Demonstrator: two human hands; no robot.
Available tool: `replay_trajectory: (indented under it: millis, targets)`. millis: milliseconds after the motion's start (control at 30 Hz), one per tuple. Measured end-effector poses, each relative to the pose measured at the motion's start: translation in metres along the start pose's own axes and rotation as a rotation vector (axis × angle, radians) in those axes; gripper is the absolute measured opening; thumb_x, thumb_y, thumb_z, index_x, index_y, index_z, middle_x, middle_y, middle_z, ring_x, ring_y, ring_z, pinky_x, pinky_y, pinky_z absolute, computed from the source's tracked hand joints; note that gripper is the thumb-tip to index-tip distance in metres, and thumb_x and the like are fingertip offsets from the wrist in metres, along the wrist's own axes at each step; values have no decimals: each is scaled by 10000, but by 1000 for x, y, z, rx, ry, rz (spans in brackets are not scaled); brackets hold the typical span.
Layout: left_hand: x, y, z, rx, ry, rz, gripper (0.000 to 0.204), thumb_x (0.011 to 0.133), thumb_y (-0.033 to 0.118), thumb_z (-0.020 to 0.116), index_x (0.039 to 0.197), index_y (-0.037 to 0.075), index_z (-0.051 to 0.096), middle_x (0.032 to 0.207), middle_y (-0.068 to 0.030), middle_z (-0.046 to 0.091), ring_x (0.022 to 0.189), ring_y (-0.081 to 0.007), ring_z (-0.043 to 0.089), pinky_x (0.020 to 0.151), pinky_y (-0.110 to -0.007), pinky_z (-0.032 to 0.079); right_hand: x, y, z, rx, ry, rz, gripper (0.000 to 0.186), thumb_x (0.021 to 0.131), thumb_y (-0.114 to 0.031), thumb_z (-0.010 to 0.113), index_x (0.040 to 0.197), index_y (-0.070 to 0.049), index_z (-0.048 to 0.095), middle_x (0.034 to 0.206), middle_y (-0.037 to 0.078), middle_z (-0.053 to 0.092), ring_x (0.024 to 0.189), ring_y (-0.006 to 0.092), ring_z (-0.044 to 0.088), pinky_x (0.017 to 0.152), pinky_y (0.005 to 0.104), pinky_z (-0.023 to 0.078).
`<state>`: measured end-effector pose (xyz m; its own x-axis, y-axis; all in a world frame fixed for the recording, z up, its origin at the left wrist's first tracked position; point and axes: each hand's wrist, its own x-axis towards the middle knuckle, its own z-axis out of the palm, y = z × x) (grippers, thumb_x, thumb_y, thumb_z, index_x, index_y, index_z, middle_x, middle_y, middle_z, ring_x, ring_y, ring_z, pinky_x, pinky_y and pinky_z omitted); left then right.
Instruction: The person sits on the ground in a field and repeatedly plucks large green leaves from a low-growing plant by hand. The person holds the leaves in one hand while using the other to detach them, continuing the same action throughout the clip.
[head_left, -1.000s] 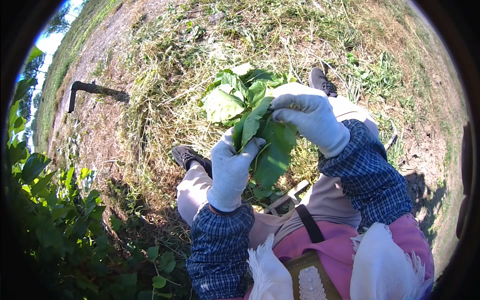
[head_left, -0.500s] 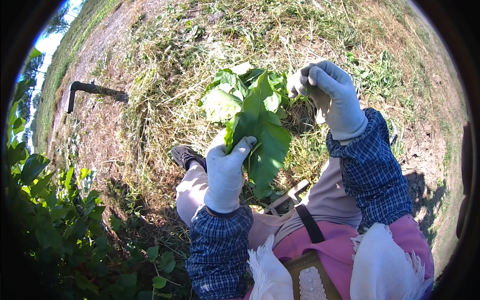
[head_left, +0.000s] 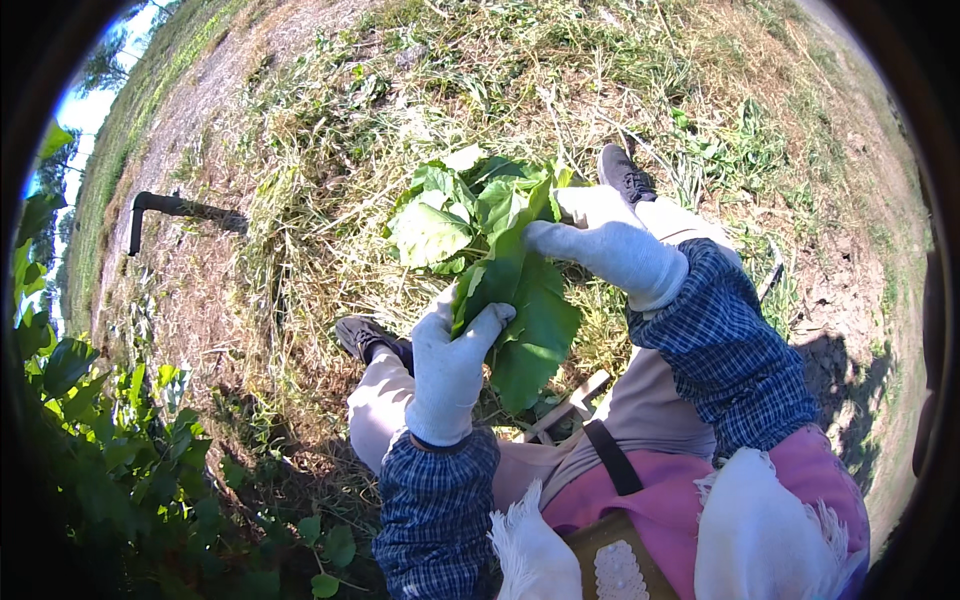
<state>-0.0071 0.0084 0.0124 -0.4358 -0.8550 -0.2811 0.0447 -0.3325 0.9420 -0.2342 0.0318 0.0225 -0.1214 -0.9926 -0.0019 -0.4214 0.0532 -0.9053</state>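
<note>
Evidently, the left gloved hand (head_left: pixel 447 368) pinches the broad green leaves (head_left: pixel 537 330) at their left edge, above the ground (head_left: pixel 300 240); the right gloved hand (head_left: pixel 612 252) meets their upper edge, grip indeterminable. Uneven pulling could tear them; a slack thumb could drop them.

A pile of leaves (head_left: pixel 432 232) is lying on the grass (head_left: pixel 310 130) beyond the left hand (head_left: pixel 450 375); a pipe (head_left: pixel 185 206) is sitting left of it, bushes (head_left: pixel 115 440) standing nearer.

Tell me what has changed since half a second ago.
The right hand has moved left and down, back to the held leaves, and appears to touch their upper part. Unchanged: the left hand holding those leaves, and the leaf pile beyond.
</note>
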Motion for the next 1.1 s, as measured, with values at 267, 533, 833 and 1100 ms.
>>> replay_trajectory:
  millis: [267,533,833,1100]
  targets:
    - [-6,18,-10,25,67,32,297,878,-41,631,1172,-62,667,1033,-89,715,888,-141,650,821,-262,516,5,6,-1,-127,-83,-267,452,916,-498,669,985,-56,727,895,189,690,850,385,667,768,432,527]
    - [-2,19,-9,241,153,145,262,890,7,625,1133,-67,687,943,-75,720,786,-135,648,711,-266,522,3,36,-36,-284,176,-304,326,901,-370,719,956,-50,700,837,178,660,794,377,651,742,439,519]
    - [-5,14,10,311,10,108,248,867,43,645,1086,-62,694,906,-78,726,761,-132,649,711,-277,521,-11,2,-32,-8,17,-589,352,871,-289,764,1179,-132,694,1177,85,678,1059,297,654,931,399,504]
    - [4,7,35,352,-107,120,231,865,53,647,1055,-64,708,891,-75,721,804,-117,629,737,-281,516,-28,12,0,-199,-143,-489,299,827,-174,731,1117,-135,675,1033,79,640,1005,313,637,847,429,525]
